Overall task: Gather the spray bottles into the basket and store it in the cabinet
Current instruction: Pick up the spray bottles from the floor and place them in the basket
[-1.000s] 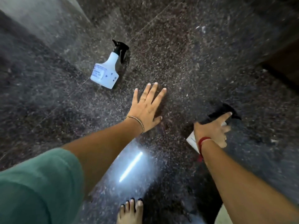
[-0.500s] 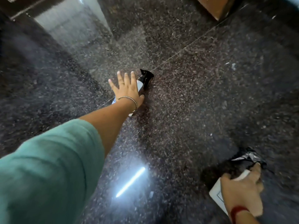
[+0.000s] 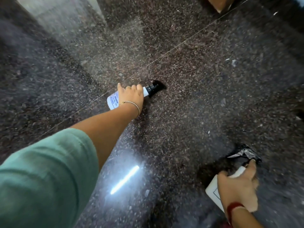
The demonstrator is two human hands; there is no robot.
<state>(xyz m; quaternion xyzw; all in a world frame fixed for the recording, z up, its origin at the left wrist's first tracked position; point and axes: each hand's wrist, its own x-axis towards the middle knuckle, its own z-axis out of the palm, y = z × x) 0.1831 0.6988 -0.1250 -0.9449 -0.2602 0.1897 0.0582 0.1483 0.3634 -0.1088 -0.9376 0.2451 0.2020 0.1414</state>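
A white spray bottle (image 3: 112,101) with a black trigger head and a blue-printed label lies on its side on the dark speckled floor. My left hand (image 3: 131,96) is wrapped over its body near the neck. At the lower right, my right hand (image 3: 238,190) grips a second white spray bottle (image 3: 212,191) by its neck, its black trigger head pointing away from me. No basket or cabinet is in view.
Polished granite floor (image 3: 189,112) fills the view, with a tile seam running diagonally and a ceiling light reflected near the bottom centre. A brown wooden corner (image 3: 217,4) shows at the top right. Small white scraps (image 3: 233,62) lie on the floor.
My left hand went from flat and open on the floor to reaching the far bottle and closing over it. My right hand kept hold of the second bottle.
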